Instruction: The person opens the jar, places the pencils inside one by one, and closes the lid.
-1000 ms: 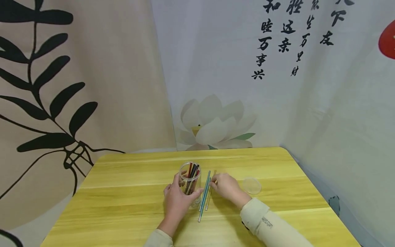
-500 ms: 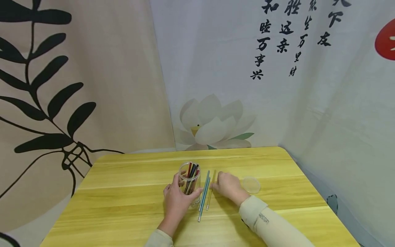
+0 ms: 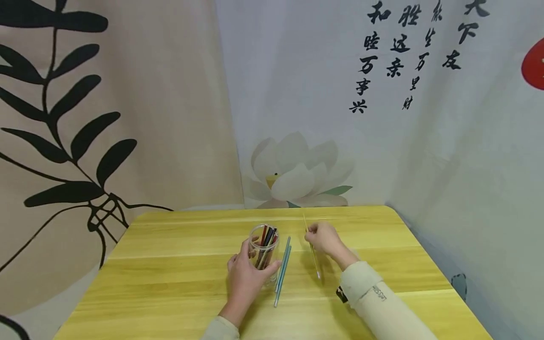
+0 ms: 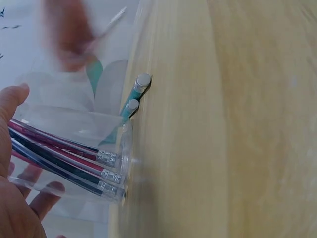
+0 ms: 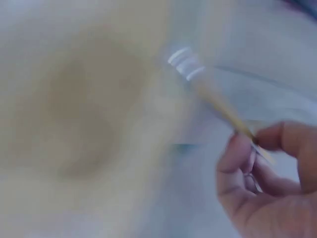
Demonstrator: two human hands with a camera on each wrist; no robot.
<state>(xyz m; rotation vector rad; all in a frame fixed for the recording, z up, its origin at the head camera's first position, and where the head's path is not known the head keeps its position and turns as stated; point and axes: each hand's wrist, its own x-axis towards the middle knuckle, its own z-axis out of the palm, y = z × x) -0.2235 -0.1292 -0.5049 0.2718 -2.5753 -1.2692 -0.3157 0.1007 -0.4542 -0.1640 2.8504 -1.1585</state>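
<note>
My left hand (image 3: 250, 276) grips a clear plastic jar (image 3: 250, 237) standing upright on the table. Red and dark pencils (image 3: 268, 236) stand inside it; in the left wrist view their metal-banded ends sit at the jar's bottom. Between finger and thumb, my right hand (image 3: 326, 238) pinches a yellow pencil (image 3: 314, 259), tilted, its metal-banded end pointing down toward me. The right wrist view shows that same pencil (image 5: 220, 104), blurred, with the fingertips around its shaft. Two teal pencils (image 3: 283, 274) lie side by side just right of the jar.
The wooden table (image 3: 170, 269) runs back to a fabric backdrop (image 3: 297, 94) printed with a lotus and writing. A clear round lid on the right is now mostly hidden behind my right wrist. A small black object (image 3: 341, 294) shows under the right sleeve.
My right hand has lifted the yellow pencil from beside the teal ones and carried it right and back. The left hand stays on the jar.
</note>
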